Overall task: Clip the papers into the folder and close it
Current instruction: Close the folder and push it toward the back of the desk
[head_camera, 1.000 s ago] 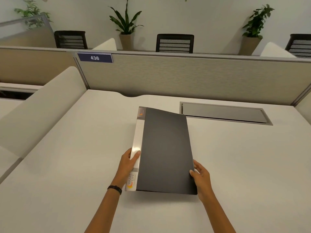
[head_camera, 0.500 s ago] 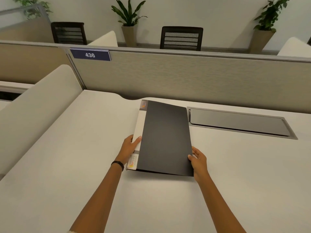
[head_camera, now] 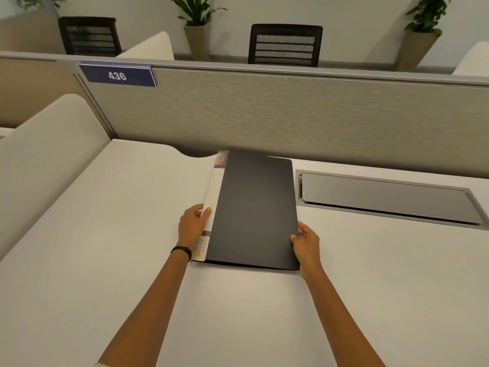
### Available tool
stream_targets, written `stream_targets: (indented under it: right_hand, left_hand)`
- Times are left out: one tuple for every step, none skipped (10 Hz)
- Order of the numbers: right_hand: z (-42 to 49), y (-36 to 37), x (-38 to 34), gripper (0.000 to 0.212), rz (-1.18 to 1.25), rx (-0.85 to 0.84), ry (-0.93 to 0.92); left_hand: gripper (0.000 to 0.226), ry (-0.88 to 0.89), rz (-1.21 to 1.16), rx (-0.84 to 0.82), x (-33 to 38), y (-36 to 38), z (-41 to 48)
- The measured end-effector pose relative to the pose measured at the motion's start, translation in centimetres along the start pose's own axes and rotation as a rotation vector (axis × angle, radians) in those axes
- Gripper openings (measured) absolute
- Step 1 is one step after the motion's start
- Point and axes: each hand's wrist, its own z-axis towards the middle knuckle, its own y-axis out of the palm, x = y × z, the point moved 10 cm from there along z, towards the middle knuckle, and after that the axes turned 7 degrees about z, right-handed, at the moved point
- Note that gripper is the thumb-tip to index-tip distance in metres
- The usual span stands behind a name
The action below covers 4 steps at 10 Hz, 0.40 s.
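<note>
Low in the frame, two bare forearms are seen reaching up from the bottom edge toward the centre. On the left wrist a dark band (head_camera: 182,251) is worn. The left hand (head_camera: 192,227) is wrapped around the pale spine strip (head_camera: 211,207) of the folder (head_camera: 255,207), thumb laid over the top of the strip, fingers hidden beneath; the spine edge is grasped, most likely so the folder cannot slide or twist. The right hand (head_camera: 304,241) is set against the folder's open long edge near the lower right corner, fingertips hooked at the cover's lip. The grip looks light and pinching. Whether the cover is being pressed down or steadied cannot be told.

The folder is lying at the centre of the frame on the pale desk (head_camera: 105,247), closed or all but closed: only a thin dark gap is shown along its near edge. No papers are visible, so they are judged to be inside already, though the clip itself cannot be seen. The task is taken to be at its end.

Just to the right of the folder, a grey cable tray lid (head_camera: 383,197) is sunk into the desk. Beyond it, the partition (head_camera: 291,115) is crossed by a blue plate marked 436 (head_camera: 117,75) at upper left. Farthest off, chairs and potted plants are lined along the wall.
</note>
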Motion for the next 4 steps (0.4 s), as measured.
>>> stream_targets:
  right_hand:
    - [0.3, 0.3, -0.3, 0.040, -0.102, 0.000, -0.014]
    - [0.6, 0.3, -0.6, 0.038, -0.176, 0.006, -0.036]
    - [1.2, -0.6, -2.4, 0.033, -0.279, -0.001, -0.095]
    - [1.6, -1.6, -5.5, 0.035, -0.285, 0.042, -0.205]
  left_hand:
    - [0.034, -0.029, 0.102, 0.042, 0.5, 0.2, 0.4]
    - [0.039, -0.022, 0.209, 0.060, -0.2, 0.3, 1.2]
    - [0.045, -0.033, 0.367, 0.099, 0.6, -0.2, 1.3]
    - [0.049, 0.101, 0.412, 0.140, 3.9, -0.6, 0.9]
